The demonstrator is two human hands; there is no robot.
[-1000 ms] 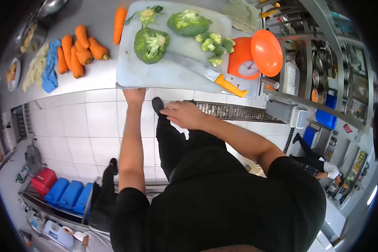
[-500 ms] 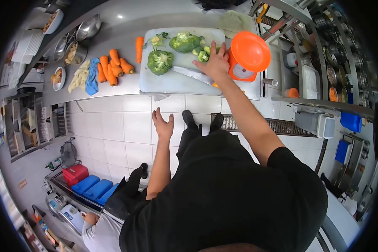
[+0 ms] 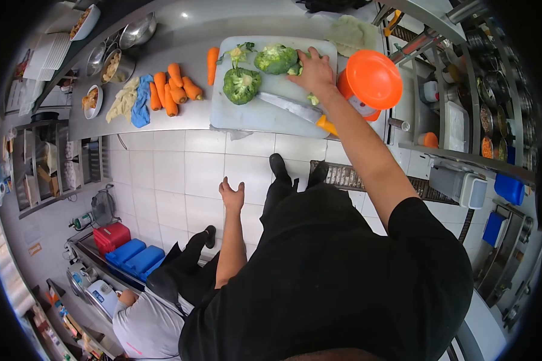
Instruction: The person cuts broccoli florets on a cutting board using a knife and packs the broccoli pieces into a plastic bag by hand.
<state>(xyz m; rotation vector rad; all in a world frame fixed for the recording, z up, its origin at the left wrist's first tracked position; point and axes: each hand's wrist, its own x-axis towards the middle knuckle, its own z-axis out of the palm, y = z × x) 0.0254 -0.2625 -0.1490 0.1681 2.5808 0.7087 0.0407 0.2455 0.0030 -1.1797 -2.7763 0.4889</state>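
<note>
My right hand [image 3: 315, 71] is over the small broccoli pieces at the right of the white cutting board [image 3: 241, 117], its fingers spread and bent over them, mostly covering them. Beside it on the left lies a broccoli head [image 3: 276, 59]; another broccoli head [image 3: 242, 85] sits further left, below a leafy stem [image 3: 239, 54]. A knife [image 3: 290, 107] with a yellow handle rests below my right hand. To the right stands an orange scale [image 3: 374, 79] with a round pan. My left hand [image 3: 232, 195] hangs over the floor in front of the counter, fingers apart, holding nothing.
Carrots [image 3: 171, 91], a blue cloth [image 3: 141, 101] and a cream cloth [image 3: 123, 100] lie left of the board. Metal bowls [image 3: 137, 31] stand behind. A green cloth [image 3: 351, 36] is at the back right. Another person [image 3: 147, 325] is at the lower left.
My right hand has gone from near my body to the broccoli pieces, and its fingers have bent over them. My left hand has left the board's front edge and dropped lower. The view has shifted.
</note>
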